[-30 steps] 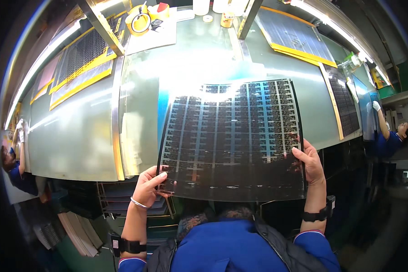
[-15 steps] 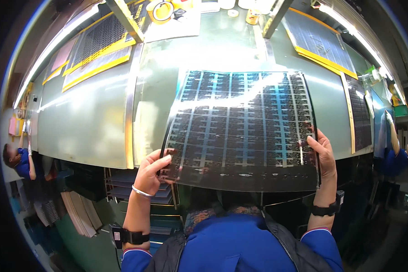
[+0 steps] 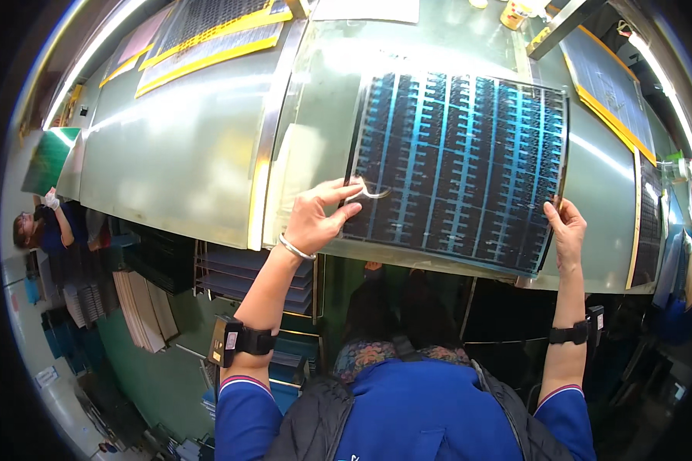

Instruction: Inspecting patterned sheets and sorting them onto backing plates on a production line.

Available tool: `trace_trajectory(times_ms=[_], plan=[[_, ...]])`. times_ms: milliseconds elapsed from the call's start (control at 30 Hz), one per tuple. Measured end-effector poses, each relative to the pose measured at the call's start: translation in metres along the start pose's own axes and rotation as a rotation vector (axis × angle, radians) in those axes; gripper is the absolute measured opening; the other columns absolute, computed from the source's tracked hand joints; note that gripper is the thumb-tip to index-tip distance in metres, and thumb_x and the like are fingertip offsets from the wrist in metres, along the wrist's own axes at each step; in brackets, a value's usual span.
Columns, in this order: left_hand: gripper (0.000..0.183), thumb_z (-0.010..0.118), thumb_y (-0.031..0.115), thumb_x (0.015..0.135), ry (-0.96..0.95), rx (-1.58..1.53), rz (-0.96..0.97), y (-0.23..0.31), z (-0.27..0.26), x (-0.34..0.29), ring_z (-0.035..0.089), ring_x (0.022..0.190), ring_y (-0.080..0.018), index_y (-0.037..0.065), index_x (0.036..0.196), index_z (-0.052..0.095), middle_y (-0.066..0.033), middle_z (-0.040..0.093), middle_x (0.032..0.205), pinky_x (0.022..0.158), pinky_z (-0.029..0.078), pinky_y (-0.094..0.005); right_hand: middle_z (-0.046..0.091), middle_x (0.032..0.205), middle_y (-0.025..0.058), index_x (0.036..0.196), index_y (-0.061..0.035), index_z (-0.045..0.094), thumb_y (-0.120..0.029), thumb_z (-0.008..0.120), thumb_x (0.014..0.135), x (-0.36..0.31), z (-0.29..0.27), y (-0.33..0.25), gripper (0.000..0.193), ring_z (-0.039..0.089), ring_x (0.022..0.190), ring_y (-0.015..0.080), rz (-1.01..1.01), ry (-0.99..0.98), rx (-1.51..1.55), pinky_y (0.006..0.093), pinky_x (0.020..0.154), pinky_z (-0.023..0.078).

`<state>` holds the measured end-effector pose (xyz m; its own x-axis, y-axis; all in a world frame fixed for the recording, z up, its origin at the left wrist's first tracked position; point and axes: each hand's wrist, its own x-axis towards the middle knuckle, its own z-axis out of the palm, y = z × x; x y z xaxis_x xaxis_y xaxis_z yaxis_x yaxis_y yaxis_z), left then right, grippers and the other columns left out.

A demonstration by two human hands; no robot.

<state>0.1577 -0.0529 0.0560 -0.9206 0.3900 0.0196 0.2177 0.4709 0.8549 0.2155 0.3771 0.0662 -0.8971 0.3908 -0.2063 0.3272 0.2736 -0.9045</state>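
A dark, glossy patterned film sheet (image 3: 457,165) with pale blue comb-like lines is in front of me, over the light green bench top. My left hand (image 3: 319,215) grips its left edge between thumb and fingers, and the film bends there with a bright curved glint. On the opposite side, near the lower right corner, my right hand (image 3: 567,227) pinches the edge between thumb and fingers. The sheet looks nearly level with the bench; whether its whole underside touches the surface I cannot tell.
Yellow-edged patterned sheets (image 3: 211,54) lie at the back left, and another yellow-edged panel (image 3: 611,88) lies at the right. A metal post (image 3: 565,27) rises by a yellow tub (image 3: 515,14). Below the bench stands a rack of panels (image 3: 254,276). At far left a co-worker holds a green panel (image 3: 50,161).
The sheet has moved away from my body, down toward the bench, and looks flatter. Both hands went forward with it, the left shifting up its edge. A green panel now shows by the left co-worker.
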Motion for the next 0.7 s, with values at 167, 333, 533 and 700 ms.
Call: trace_trajectory(times_ms=[167,333,533,700], plan=[[0.041,0.067,0.011,0.075,-0.133,0.157,0.174,-0.011,-0.011,0.014,0.031,0.130,-0.0333,0.012,0.115,0.060,-0.0086,0.056,0.122,0.107,0.020,-0.0494,0.061,0.087,-0.0017,0.108,0.0009,0.061,-0.010,0.063,0.085,-0.001,0.005,0.005,0.026,0.052,0.076,0.0040,-0.089,0.117,0.057,0.0180,0.071,0.041],[0.058,0.067,0.012,0.074,-0.313,0.268,0.150,-0.011,-0.017,0.005,0.020,0.135,-0.0310,0.018,0.128,0.049,-0.0104,0.043,0.135,0.109,0.013,-0.0502,0.062,0.088,-0.0006,0.110,0.0012,0.060,-0.010,0.063,0.084,0.002,0.003,0.010,0.028,0.052,0.078,0.0048,-0.097,0.122,0.055,0.0183,0.073,0.042],[0.064,0.067,0.014,0.073,-0.348,0.245,0.129,-0.013,-0.018,0.003,0.012,0.137,-0.0299,0.021,0.133,0.043,-0.0071,0.033,0.143,0.110,0.004,-0.0488,0.062,0.089,-0.0004,0.110,0.0009,0.061,-0.009,0.064,0.084,0.001,0.003,0.017,0.028,0.053,0.078,0.0049,-0.047,0.154,0.030,0.0187,0.074,0.042],[0.068,0.067,0.013,0.072,-0.371,0.259,0.117,-0.010,-0.019,0.003,0.010,0.138,-0.0294,0.022,0.134,0.041,-0.0072,0.030,0.144,0.110,0.001,-0.0481,0.062,0.090,0.0001,0.108,0.0005,0.061,-0.010,0.064,0.084,-0.001,0.007,0.012,0.027,0.053,0.078,0.0049,-0.058,0.158,0.063,0.0184,0.073,0.042]])
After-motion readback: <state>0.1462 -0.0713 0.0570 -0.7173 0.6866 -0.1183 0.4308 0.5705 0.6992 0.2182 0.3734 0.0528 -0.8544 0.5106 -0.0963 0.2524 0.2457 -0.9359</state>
